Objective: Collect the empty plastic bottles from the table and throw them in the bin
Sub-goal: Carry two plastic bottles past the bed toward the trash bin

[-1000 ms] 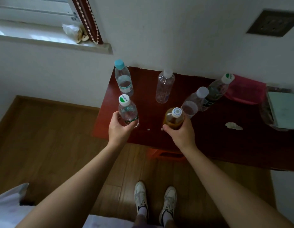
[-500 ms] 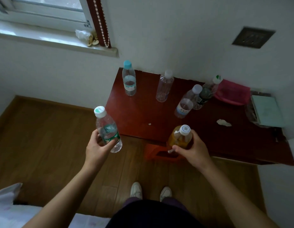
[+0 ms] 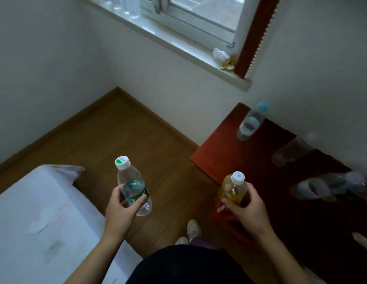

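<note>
My left hand (image 3: 121, 212) grips a clear bottle with a green label and white cap (image 3: 131, 181), held upright over the wooden floor. My right hand (image 3: 247, 210) holds a yellow-tinted bottle with a white cap (image 3: 231, 188) at the near corner of the dark red table (image 3: 223, 152). On the table stand a clear bottle with a light blue cap (image 3: 251, 121), a blurred clear bottle (image 3: 291, 151) and more blurred bottles (image 3: 330, 186) at the right. No bin is in view.
A bed with a white sheet (image 3: 41, 218) fills the lower left. Wooden floor (image 3: 121, 132) runs to the room corner. A window sill (image 3: 178, 46) holds small items. My shoes (image 3: 190, 230) show below, next to an orange-red object under the table.
The view has swung left and the table now sits at the right. Both hands have carried their bottles off the table; the left one hangs over the floor.
</note>
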